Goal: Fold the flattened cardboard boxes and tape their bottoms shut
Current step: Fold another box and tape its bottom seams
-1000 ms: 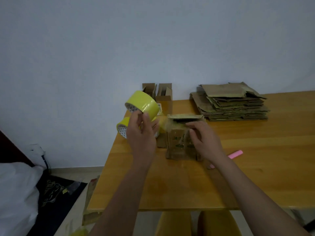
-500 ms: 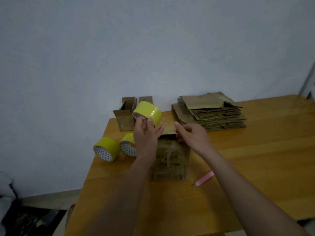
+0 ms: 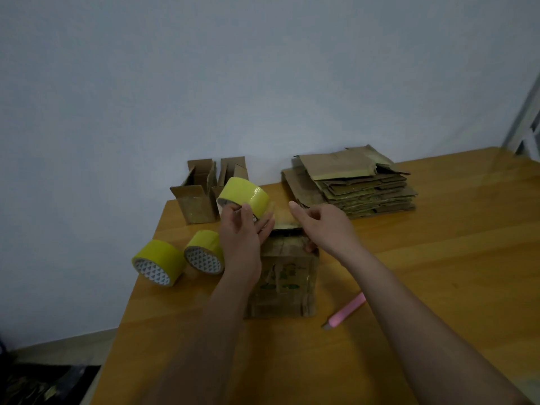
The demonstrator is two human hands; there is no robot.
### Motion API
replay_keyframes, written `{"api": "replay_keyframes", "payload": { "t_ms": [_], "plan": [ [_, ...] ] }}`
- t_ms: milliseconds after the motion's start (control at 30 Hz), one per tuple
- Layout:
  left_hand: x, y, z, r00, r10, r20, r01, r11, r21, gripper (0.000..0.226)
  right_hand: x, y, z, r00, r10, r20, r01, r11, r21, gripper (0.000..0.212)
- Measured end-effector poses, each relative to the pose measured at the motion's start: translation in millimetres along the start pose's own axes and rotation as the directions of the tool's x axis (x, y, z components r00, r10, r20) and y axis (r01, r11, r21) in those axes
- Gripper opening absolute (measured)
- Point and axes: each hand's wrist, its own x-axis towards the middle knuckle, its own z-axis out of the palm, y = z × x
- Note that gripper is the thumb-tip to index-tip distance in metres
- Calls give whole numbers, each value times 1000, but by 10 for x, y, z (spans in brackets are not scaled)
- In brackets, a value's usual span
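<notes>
Box: brown printed cardboard box [image 3: 282,276] stands upright mid tabletop [image 3: 438,287], long axis vertical, taped end facing up.
L hand: left hand [image 3: 241,238] clamped on yellow tape roll [image 3: 244,197], held above box's far-left corner.
R hand: right hand [image 3: 324,226] pinches the tape strip against box top.
Done: 2 folded boxes [image 3: 204,197] far left.
Left: tall flat cardboard stack [image 3: 356,182] far right; this seam unfinished, I'd judge.
</notes>
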Motion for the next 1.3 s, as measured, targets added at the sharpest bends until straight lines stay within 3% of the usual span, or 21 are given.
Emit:
{"api": "replay_keyframes", "payload": {
  "t_ms": [167,267,400,500,567,667,767,933,1033,1133,1233,1300],
  "plan": [
    [-25,-31,20,999,-52,12,53,992,-110,23,61,95,49,999,-6,43,5,1000,25,54],
    [-32,14,47,999,39,11,-37,986,-163,16,79,148,66,996,-72,44,73,997,-16,74],
    [62,172,104,985,159,59,-143,965,-221,13,18,271,80,989,-146,24,145,989,28,79],
    [79,120,112,992,92,91,-73,979,-190,15,-31,307,94,985,-173,19,170,980,101,71],
    [52,18,86,997,5,75,11,978,-206,16,-74,321,85,982,-162,94,150,981,121,63],
    [36,-69,53,998,-49,35,57,959,-277,22,-138,385,87,972,-150,180,122,979,161,32],
    [19,-44,102,998,-46,38,55,959,-276,19,-120,368,18,976,-120,182,80,974,212,36],
    [-6,25,208,996,-10,88,34,958,-284,11,-52,293,-152,941,-131,313,91,986,139,39],
    [-39,-28,178,994,-70,79,92,944,-317,11,-68,259,-107,931,-162,326,119,982,150,40],
    [-46,-43,109,986,-152,69,167,886,-432,11,-46,273,-56,946,-118,301,32,961,276,37],
    [-56,-39,97,985,-153,83,173,895,-412,9,-34,242,-7,969,-38,242,-84,877,474,30],
    [-69,-42,116,984,-153,88,176,901,-397,10,-12,185,42,983,4,185,-101,850,517,34]
  ]
}}
